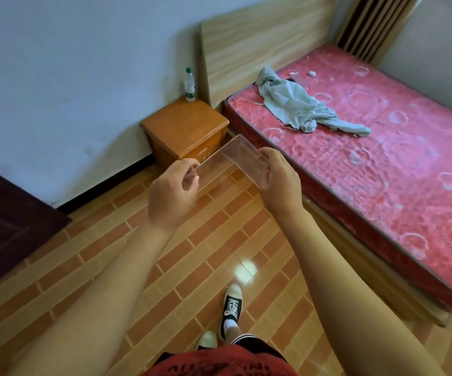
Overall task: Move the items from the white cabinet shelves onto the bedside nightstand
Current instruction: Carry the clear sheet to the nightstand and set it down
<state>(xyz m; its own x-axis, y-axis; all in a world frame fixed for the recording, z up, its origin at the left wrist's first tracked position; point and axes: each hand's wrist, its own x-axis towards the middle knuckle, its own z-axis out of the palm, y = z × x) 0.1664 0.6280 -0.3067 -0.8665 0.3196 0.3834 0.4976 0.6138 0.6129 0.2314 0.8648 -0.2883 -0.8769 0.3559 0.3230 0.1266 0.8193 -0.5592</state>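
You hold the clear box (230,164) mid-frame, left hand (172,191) & right hand (279,180) each pinching a side. It looks light, stiff, slippery, prob. easy to crack. Keep both sides gripped. Nightstand (184,126) is just above, w/ a bottle (189,84).

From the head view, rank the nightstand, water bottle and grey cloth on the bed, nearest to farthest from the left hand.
1. Nightstand, just beyond the left hand, by the wall.
2. Water bottle, at the nightstand's back corner.
3. Grey cloth, off to the right on the bed.
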